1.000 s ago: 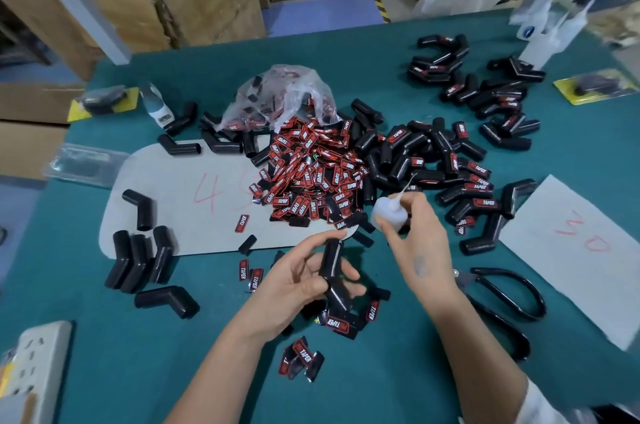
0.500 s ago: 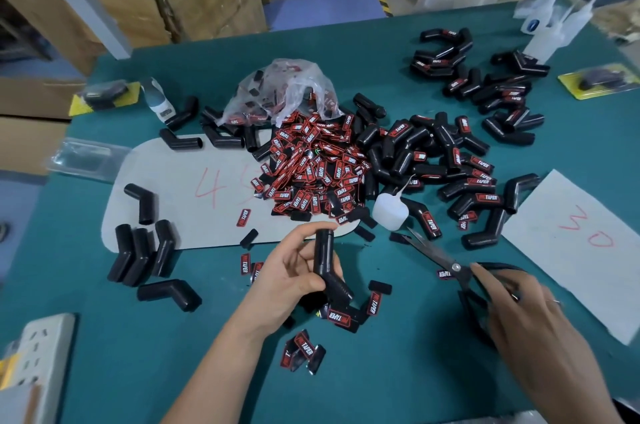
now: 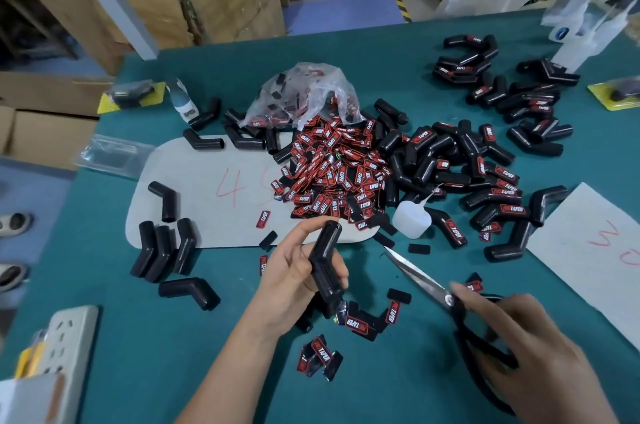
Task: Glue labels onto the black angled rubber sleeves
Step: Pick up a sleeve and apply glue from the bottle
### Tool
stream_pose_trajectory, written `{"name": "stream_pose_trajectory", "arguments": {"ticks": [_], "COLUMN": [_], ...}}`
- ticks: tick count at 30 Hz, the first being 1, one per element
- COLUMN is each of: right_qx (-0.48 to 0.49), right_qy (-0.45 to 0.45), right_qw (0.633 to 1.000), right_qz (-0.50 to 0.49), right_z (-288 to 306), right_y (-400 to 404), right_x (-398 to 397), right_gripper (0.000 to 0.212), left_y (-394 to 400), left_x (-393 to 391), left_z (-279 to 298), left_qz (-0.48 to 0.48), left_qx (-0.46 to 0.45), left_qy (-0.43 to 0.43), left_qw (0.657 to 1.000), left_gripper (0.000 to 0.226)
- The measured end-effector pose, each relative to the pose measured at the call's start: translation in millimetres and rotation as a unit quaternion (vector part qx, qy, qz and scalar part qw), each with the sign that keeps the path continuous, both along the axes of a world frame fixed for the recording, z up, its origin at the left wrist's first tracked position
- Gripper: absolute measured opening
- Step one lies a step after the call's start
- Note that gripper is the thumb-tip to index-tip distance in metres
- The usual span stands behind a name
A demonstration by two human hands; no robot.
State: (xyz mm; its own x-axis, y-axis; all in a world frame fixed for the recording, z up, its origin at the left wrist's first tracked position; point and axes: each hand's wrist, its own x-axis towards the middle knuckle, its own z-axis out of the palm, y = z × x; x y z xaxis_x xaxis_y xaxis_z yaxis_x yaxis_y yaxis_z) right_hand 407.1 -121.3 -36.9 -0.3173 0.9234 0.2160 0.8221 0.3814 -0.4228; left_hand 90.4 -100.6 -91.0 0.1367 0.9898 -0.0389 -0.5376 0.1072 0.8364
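At a green worktable, left hand grips an unlabelled rubber sleeve; right hand grasps scissors, likely to lift a label next.

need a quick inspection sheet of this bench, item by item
surface: teal mat, two pale sheets marked in red, "45" and "30".
job's things: label pile spilling from a plastic bag; labelled sleeves right of it, bare sleeves on the left; glue bottle lying on the mat.
clutter: loose labels near the front edge; power strip.
hands: left hand grips one bare sleeve; right hand holds the scissors by the handles.
cables: nothing seen.
surroundings: cardboard boxes behind the bench.
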Motion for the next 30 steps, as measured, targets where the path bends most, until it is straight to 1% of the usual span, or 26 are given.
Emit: {"name": "stream_pose_trajectory", "arguments": {"ticks": [2,4,8,12,17,20,23,30], "right_qx": [0.008,0.005,-0.016,0.001,0.043,0.060,0.053,0.054], "right_qy": [0.041,0.060,0.029,0.015,0.014,0.009,-0.010,-0.024], "right_qw": [0.998,0.996,0.996,0.996,0.995,0.994,0.994,0.993], "right_qz": [0.042,0.068,0.079,0.089,0.087,0.088,0.094,0.105], "right_z": [3,2,-9,-23,-31,-30,-31,-33], "right_y": [11,30,62,68,64,63,63,64], "right_x": [-28,-57,-102,-109,-99,-98,-99,-99], "right_gripper": [0.074,0.065,0.057,0.063,0.064,0.065,0.072,0.077], "left_y": [0,2,2,1,-1,-2,-1,0], "left_x": [-3,-8,-18,-26,-25,-23,-22,-19], "left_z": [0,3,8,12,14,18,21,24], "left_qz": [0.022,0.049,0.095,0.123,0.115,0.113,0.114,0.110], "left_qx": [-0.001,0.008,0.025,0.036,0.058,0.054,0.052,0.046], "left_qy": [0.003,0.007,0.010,0.020,0.032,0.034,0.032,0.029], "left_qw": [1.000,0.999,0.995,0.992,0.991,0.992,0.992,0.992], "left_gripper": [0.072,0.070,0.069,0.070,0.069,0.069,0.068,0.069]}}
